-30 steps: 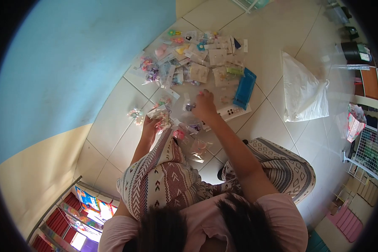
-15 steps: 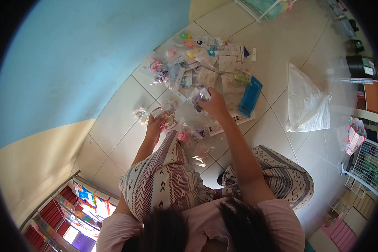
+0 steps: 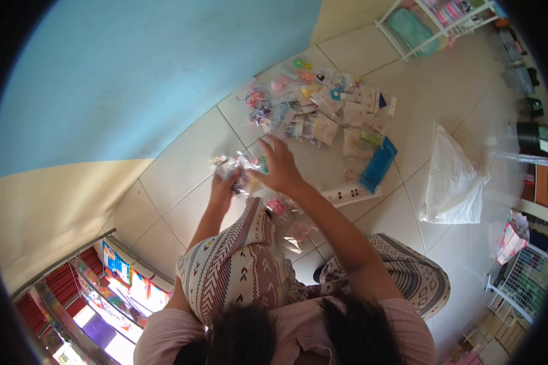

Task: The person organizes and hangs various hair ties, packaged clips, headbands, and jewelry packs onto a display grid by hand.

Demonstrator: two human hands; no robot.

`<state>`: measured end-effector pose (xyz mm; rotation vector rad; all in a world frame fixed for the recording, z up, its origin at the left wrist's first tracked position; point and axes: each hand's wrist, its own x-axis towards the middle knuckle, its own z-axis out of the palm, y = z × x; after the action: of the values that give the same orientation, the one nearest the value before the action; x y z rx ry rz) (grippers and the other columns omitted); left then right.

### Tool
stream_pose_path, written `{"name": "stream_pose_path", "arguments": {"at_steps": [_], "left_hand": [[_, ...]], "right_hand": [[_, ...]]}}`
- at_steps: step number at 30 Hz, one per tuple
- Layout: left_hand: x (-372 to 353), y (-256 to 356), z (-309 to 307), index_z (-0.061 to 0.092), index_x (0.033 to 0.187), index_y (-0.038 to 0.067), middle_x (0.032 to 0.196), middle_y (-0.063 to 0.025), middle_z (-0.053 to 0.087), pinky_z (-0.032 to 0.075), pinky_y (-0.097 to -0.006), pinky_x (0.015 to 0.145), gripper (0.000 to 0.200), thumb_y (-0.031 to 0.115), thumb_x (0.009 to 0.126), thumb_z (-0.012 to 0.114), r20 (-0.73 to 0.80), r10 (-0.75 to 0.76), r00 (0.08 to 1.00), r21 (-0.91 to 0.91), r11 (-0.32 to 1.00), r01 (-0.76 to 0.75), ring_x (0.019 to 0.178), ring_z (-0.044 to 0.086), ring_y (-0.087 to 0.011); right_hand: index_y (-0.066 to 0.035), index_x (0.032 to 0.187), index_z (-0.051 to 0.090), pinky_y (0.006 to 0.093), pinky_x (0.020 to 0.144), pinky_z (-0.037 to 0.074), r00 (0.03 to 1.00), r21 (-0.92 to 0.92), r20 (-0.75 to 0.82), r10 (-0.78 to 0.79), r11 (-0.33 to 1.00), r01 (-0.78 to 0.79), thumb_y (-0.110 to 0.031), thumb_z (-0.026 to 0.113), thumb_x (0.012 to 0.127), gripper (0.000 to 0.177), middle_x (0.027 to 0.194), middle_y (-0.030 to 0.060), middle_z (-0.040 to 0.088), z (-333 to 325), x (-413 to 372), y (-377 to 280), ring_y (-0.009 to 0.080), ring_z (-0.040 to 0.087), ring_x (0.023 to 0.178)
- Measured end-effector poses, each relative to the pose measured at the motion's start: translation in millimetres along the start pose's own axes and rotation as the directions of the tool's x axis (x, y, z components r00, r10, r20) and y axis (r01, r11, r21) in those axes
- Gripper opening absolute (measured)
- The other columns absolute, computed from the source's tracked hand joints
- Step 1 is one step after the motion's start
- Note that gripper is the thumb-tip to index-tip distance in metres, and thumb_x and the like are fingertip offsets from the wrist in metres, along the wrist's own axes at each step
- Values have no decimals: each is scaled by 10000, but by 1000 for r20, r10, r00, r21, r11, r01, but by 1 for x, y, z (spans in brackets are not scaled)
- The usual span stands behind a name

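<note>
My left hand (image 3: 223,190) is closed around small clear packets (image 3: 242,182) with colourful trinkets inside, purple and white ones among them. Just to the right of these, my right hand (image 3: 280,166) has its fingers spread, the thumb close to the packets. A green trinket (image 3: 261,163) shows beside its palm. Beyond both hands lies a wide pile of packaged accessories (image 3: 323,129), many on white cards. A packet with a pink trinket (image 3: 276,205) lies by my left knee, near another clear packet (image 3: 295,236).
A blue flat pouch (image 3: 379,165) and a card with dark bows (image 3: 353,193) lie right of the pile. Farther right is a white plastic bag (image 3: 453,182). A blue and cream wall (image 3: 164,79) rises on the left; a white rack (image 3: 402,42) stands at the back.
My right hand has moved left to the packets in my left hand and let go of its purple packet, which now shows with them. The view has shifted, so the pile appears farther right.
</note>
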<state>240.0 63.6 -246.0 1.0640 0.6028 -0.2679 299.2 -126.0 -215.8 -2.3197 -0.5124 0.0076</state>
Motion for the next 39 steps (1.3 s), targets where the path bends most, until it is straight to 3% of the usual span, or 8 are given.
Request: {"name": "stream_pose_path", "arguments": {"at_steps": [7,11,15,20,24,27,31,39], "left_hand": [[-19,35,-110,442,1264,-14,1074,-96,605,524,-283,776,533,146,821,692,-319,267,909,221,954,-203,932,612,-169],[-18,27,-155,360,1341,35,1204,-160,517,477,-366,879,754,210,743,785,-384,281,880,423,900,-103,1069,549,-247],[-14,33,-166,291,1417,120,1335,-228,319,299,-483,1033,940,206,641,815,-343,588,732,921,363,140,1270,318,-381],[10,89,-95,371,1371,106,1356,-192,373,309,-482,1040,717,96,735,703,153,709,688,980,-21,-196,1259,353,-388],[70,96,4,455,1301,93,1298,-156,462,399,-444,989,548,194,805,665,388,547,742,901,-57,-429,1204,432,-364],[130,75,63,311,1370,48,1280,-234,440,423,-471,934,849,532,764,656,109,546,831,965,141,-219,1187,436,-404],[173,54,105,346,1331,55,1245,-235,479,443,-458,886,863,536,708,701,-161,588,793,980,192,57,1144,477,-394],[196,55,55,594,993,7,918,-165,672,477,-410,737,348,307,824,644,5,518,855,841,460,-284,841,635,-349]], "right_hand": [[-106,1217,544,472,895,406,970,-540,130,-205,806,242,-149,671,736,499,1237,114,527,3,83,57,301,522,1089],[-100,934,638,416,706,457,937,-258,-162,-311,929,264,-54,645,696,243,844,46,597,-44,87,48,254,578,824],[-85,914,641,384,715,464,976,-109,-169,-135,987,117,-12,621,690,236,856,79,589,-73,45,57,273,579,842],[-90,858,631,384,712,460,974,-171,121,-190,963,209,-39,609,666,200,842,66,565,-74,-6,74,256,568,830],[-81,903,621,382,763,458,981,-222,121,-154,959,178,-34,604,643,265,932,63,563,-67,-45,85,259,557,906],[-85,1029,610,395,842,452,984,-258,149,-99,957,135,-34,641,627,407,1046,83,561,-75,-69,89,282,544,1002],[-90,1195,539,422,937,416,984,-196,176,6,980,29,-80,666,671,540,1191,118,516,-96,-86,71,308,491,1123],[-64,1204,514,417,945,414,980,-120,-53,190,973,-195,-117,655,747,481,1208,139,507,-96,-102,76,332,482,1129]]}}
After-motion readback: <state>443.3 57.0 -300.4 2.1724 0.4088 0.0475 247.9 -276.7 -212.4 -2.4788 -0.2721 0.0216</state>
